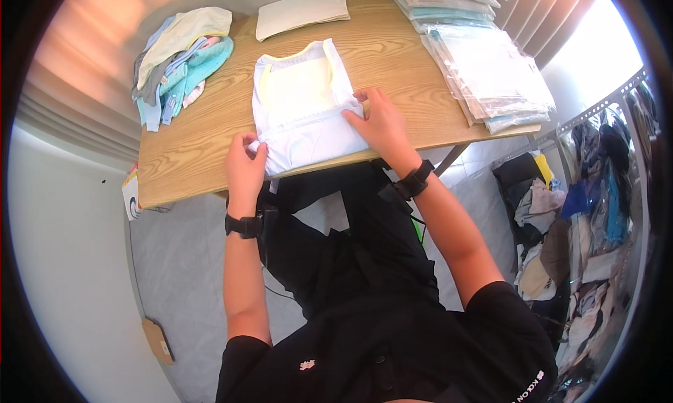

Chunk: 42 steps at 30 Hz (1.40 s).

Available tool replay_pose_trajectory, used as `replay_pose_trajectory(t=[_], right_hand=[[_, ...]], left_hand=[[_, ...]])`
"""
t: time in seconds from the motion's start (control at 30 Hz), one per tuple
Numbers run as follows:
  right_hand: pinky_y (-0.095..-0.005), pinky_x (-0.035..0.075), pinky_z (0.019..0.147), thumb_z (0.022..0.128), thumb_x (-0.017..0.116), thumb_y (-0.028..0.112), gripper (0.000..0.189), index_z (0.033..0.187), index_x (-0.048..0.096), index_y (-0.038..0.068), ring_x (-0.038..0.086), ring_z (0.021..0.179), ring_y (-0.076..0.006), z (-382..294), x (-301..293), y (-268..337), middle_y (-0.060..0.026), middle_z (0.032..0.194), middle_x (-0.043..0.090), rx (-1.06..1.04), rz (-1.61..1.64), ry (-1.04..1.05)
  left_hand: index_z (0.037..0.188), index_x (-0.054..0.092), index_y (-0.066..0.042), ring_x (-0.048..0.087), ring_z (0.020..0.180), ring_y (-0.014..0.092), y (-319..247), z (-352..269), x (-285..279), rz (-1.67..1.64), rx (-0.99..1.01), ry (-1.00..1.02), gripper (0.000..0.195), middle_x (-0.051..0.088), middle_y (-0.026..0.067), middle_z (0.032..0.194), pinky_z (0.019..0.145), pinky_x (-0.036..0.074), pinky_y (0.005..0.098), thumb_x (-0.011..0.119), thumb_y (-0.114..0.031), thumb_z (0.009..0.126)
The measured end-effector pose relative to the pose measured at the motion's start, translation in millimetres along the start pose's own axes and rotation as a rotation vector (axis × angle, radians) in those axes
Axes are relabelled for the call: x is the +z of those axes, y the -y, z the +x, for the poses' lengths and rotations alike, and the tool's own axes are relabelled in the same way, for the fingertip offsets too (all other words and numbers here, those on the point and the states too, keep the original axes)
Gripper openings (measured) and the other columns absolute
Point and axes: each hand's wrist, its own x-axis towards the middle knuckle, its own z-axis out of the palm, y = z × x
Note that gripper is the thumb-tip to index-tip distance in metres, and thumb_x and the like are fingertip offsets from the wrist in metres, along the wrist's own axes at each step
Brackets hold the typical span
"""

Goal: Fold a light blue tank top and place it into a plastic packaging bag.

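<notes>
A pale blue garment with yellow trim (310, 140) lies on the wooden table in front of me, its near part folded up over a cream sheet (299, 85) that shows within the neck opening. My left hand (246, 158) pinches the left corner of the folded part between thumb and fingers. At the right end of the fold, my right hand (379, 120) has its thumb on the fabric and its fingers at the garment's right edge; the fabric lies between them. A small label hangs below the table edge near my left wrist.
A loose heap of garments (184, 61) sits at the table's back left. Cream sheets (302, 13) lie at the back. Clear-bagged garments (489, 72) are stacked on the right. Beyond the table's right end, a perforated metal rack (602, 101) stands beside bagged clothes.
</notes>
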Motion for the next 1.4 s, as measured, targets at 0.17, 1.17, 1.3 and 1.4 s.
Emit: replay_pose_trajectory(t=[0.17,1.17,1.3,1.4], right_hand=[[-0.036,0.048,0.064,0.076,0.067,0.024,0.029,0.099,0.057,0.01,0.061,0.077,-0.0263,0,6,-3,-0.0068,0.098,0.059,-0.066,-0.102,-0.028],[-0.0423,0.035,0.097,0.081,0.056,0.015,0.025,0.104,0.057,0.006,0.046,0.116,-0.0283,9,8,-1,-0.0089,0.117,0.055,-0.444,-0.181,0.224],[-0.0447,0.032,0.099,0.077,0.057,0.017,0.037,0.112,0.053,0.006,0.04,0.121,-0.0328,24,11,12,-0.0142,0.125,0.047,-0.353,-0.267,0.289],[-0.0505,0.031,0.098,0.077,0.054,0.027,0.046,0.117,0.051,0.003,0.038,0.123,-0.0351,33,30,-10,-0.0197,0.129,0.043,-0.534,-0.347,0.158]], left_hand=[[0.093,0.056,-0.003,0.058,0.082,0.033,-25,17,2,0.387,0.387,-0.127,0.017,0.061,0.0151,0.089,0.074,0.046,0.0414,0.061,-0.01,0.078],[0.087,0.052,0.001,0.06,0.075,0.037,-20,99,27,0.292,-0.018,0.263,0.031,0.06,0.0184,0.079,0.068,0.047,0.0417,0.064,-0.024,0.073],[0.087,0.053,0.003,0.061,0.067,0.033,2,143,36,0.386,-0.006,0.38,0.033,0.062,0.0191,0.075,0.062,0.048,0.0396,0.061,-0.026,0.074],[0.083,0.053,0.003,0.059,0.051,0.027,14,161,48,0.495,0.148,0.312,0.029,0.061,0.0181,0.068,0.051,0.047,0.0362,0.055,-0.025,0.079]])
